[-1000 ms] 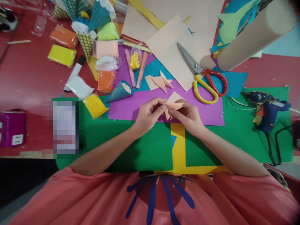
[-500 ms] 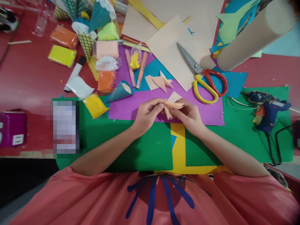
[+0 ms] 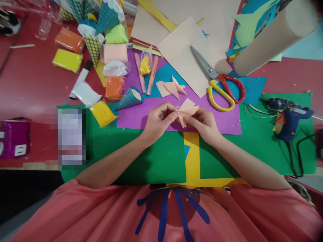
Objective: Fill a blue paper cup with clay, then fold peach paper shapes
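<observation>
A folded peach paper piece (image 3: 186, 113) with pointed tips is pinched between my two hands above a purple sheet (image 3: 136, 116). My left hand (image 3: 161, 121) grips its left end between thumb and fingers. On the other side, my right hand (image 3: 204, 122) holds its lower right part; some of its fingers are hidden behind the paper. Just beyond lies another folded peach paper shape (image 3: 174, 88). Large scissors (image 3: 212, 74) with one yellow and one red handle rest on peach sheets (image 3: 180, 43), blades apart.
Left of the purple sheet lie a patterned cone (image 3: 130, 97), packets of clay such as a yellow one (image 3: 103, 113), and a marker (image 3: 82, 77). On the right are a glue gun (image 3: 290, 122) with its cord and a thick paper roll (image 3: 267, 42). Green sheets (image 3: 151, 158) cover the near side.
The folded paper has tilted and spread slightly in my fingers, showing more of its upper face. Both hands stay almost in place.
</observation>
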